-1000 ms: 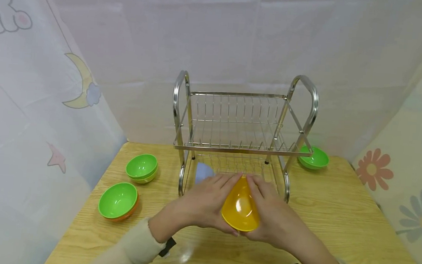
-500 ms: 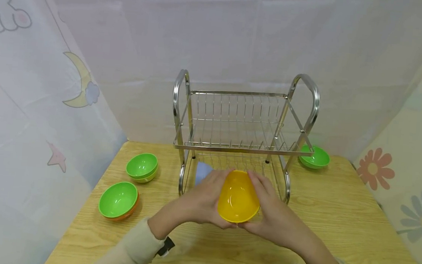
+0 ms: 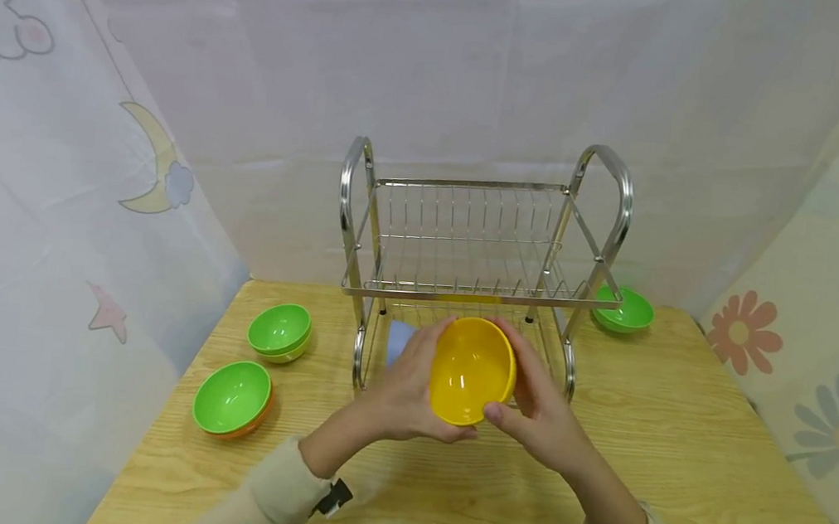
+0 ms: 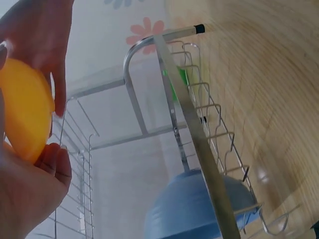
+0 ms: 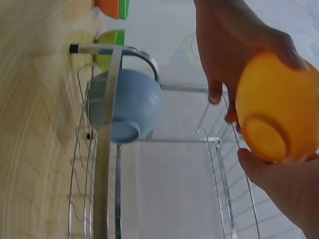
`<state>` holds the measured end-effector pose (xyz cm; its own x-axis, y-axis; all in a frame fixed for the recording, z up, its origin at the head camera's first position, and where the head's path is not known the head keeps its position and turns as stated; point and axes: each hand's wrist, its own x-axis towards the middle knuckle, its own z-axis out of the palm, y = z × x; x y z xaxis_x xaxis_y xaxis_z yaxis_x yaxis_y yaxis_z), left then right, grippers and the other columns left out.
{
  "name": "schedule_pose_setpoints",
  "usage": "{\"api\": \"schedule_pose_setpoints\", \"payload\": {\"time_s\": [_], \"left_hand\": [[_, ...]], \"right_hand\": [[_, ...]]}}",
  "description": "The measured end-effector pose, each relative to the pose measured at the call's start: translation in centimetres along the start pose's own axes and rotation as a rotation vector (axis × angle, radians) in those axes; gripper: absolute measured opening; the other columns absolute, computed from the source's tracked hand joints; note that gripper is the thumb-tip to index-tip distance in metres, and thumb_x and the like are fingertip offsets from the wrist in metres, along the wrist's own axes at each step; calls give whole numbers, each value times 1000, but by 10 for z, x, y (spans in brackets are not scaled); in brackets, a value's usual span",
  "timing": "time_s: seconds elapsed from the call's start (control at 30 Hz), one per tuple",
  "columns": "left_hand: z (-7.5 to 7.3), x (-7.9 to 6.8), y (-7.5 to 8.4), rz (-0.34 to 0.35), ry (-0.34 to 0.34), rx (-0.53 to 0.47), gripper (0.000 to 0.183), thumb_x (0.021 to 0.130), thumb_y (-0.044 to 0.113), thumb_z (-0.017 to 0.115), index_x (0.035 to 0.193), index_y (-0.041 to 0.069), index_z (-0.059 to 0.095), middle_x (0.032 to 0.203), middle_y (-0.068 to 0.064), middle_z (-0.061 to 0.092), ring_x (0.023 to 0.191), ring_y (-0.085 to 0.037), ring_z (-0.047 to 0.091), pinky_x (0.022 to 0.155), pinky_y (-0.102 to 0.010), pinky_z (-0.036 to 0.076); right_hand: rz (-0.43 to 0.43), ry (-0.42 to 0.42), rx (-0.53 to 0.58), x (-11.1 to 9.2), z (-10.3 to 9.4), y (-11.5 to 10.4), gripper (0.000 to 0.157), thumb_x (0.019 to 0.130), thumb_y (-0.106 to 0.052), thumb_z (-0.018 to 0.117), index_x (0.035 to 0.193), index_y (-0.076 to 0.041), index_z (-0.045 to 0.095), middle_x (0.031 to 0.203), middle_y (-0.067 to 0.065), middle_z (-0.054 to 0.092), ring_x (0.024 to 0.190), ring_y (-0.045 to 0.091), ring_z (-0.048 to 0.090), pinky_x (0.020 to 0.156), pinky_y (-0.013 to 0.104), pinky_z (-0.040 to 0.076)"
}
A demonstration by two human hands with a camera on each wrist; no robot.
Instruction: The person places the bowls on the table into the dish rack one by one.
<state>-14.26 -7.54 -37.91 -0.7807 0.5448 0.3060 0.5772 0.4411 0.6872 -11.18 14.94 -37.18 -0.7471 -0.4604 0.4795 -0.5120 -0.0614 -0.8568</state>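
Note:
A yellow bowl (image 3: 472, 366) is held between both hands in front of the rack, its hollow turned toward the head camera. My left hand (image 3: 408, 390) grips its left side, thumb under the lower rim. On the right side, my right hand (image 3: 543, 414) holds it with the thumb on the front rim and the fingers behind. In the right wrist view the bowl's foot ring (image 5: 266, 137) faces that camera. Behind the hands stands a two-tier metal dish rack (image 3: 479, 299). A blue bowl (image 5: 130, 104) sits on its lower tier at the left, partly hidden in the head view.
To the left on the wooden table (image 3: 168, 481) are two bowl stacks: a green bowl (image 3: 231, 395) over an orange one, and a green bowl (image 3: 279, 329) over a yellow-green one. Another green bowl (image 3: 628, 311) stands behind the rack's right side.
The yellow bowl has risen slightly and tipped so more of its hollow shows, looking rounder than before. My right thumb has moved from beneath onto the front rim.

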Motion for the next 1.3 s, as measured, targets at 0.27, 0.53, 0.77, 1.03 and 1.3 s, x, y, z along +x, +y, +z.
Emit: {"api": "schedule_pose_setpoints", "payload": {"time_s": [0.27,0.53,0.77,1.03,1.3], "left_hand": [[20,1,5,1,65,-49,136,59,39,98,160,14,10,151,-12,34,126,-24,47,101,-42,50],[30,1,6,-44,32,37,143,63,50,95,162,11,0,152,-16,34,131,-26,44,107,-46,47],[27,-1,7,-70,-70,118,141,69,62,87,162,10,-6,160,-15,29,142,-29,38,115,-47,38],[0,-6,21,-60,-87,183,120,81,68,73,163,11,6,163,-14,27,147,-29,32,117,-51,36],[-42,-17,44,222,130,295,81,102,69,26,151,6,37,139,-9,55,123,-24,55,100,-42,52]], "right_hand": [[-111,288,-8,9,25,9,60,95,-2,58,152,0,38,155,18,41,129,25,51,100,27,52],[-248,465,19,18,36,21,47,86,5,49,132,7,56,136,16,60,114,29,58,88,27,56],[-290,494,-141,19,33,30,48,77,2,53,123,10,61,128,21,63,113,30,61,87,26,57],[-311,481,-273,20,22,29,48,76,-1,55,122,7,64,126,19,65,116,24,60,93,24,53],[-343,484,-349,22,11,31,49,73,0,58,121,6,66,122,26,65,121,19,60,101,25,50]]}}
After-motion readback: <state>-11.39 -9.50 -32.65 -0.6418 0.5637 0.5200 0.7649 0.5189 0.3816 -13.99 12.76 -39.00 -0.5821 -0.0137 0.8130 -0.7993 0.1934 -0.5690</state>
